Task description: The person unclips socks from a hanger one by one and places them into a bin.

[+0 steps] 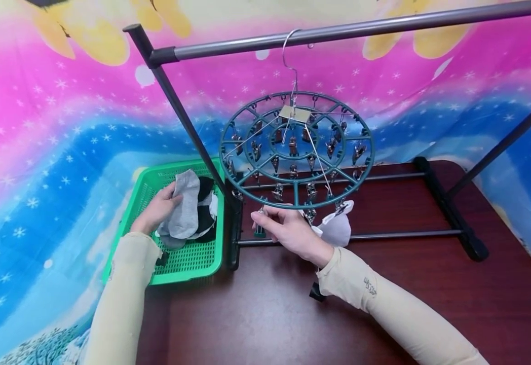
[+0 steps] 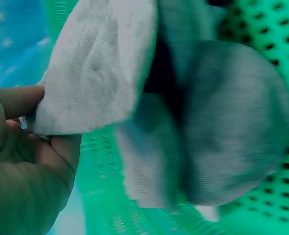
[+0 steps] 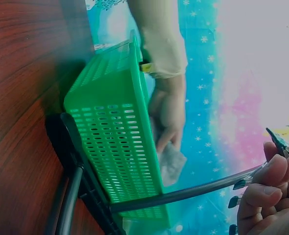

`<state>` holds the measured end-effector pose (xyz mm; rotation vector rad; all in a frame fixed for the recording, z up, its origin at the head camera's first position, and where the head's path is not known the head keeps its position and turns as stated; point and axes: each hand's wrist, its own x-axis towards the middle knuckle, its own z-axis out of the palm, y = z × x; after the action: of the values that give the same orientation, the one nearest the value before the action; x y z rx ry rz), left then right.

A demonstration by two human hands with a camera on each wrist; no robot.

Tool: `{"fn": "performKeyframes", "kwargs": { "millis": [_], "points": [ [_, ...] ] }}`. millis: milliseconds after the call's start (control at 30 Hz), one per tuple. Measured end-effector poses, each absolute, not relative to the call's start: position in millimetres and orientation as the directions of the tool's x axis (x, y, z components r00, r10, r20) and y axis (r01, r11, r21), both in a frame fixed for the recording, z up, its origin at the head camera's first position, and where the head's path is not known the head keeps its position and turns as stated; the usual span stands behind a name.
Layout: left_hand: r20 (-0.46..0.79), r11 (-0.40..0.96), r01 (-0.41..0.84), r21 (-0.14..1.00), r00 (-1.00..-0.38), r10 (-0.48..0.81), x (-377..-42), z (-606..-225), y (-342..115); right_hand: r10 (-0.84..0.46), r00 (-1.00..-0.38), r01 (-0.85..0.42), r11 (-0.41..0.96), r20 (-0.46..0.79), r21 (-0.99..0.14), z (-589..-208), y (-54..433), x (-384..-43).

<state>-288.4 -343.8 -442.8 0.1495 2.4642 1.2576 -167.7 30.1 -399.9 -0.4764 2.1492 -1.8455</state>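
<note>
My left hand (image 1: 156,209) pinches a light grey sock (image 1: 185,208) between thumb and fingers, over the green basket (image 1: 188,274). In the left wrist view, the sock's edge is between the thumb and fingers, and more grey socks (image 2: 237,122) lie behind it. From the rack hangs a round dark green clip hanger (image 1: 296,191) with several metal clips. At its near rim, my right hand (image 1: 293,230) pinches a clip (image 3: 277,142) between thumb and fingers. Just right of that hand, a white sock (image 1: 337,230) hangs from the hanger's clips.
A dark metal rack (image 1: 229,44) stands on the brown table (image 1: 256,314), its left post beside the basket. Black socks (image 1: 205,223) lie in the basket. A patterned cloth (image 1: 42,152) covers the wall behind and to the left.
</note>
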Motion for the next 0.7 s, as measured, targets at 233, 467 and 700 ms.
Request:
{"fn": "performKeyframes", "kwargs": {
  "millis": [233, 467, 700],
  "points": [
    [-0.306, 0.640, -0.098, 0.762, -0.926, 0.223, -293.9, -463.7, -349.0, -0.415, -0.910, -0.087, 0.175, 0.007, -0.981, -398.7, 29.4, -166.7],
    [-0.278, 0.688, -0.066, 0.723, -0.939, 0.202, -295.7, -467.2, -348.6, -0.414, -0.910, -0.080, 0.189, -0.006, -0.979, -399.1, 28.0, -166.4],
    [-0.159, 0.806, 0.074, 0.588, -0.966, 0.204, -293.4, -466.5, -347.4, -0.408, -0.913, -0.083, 0.206, -0.009, -0.975, -399.7, 29.0, -166.6]
  ]
}}
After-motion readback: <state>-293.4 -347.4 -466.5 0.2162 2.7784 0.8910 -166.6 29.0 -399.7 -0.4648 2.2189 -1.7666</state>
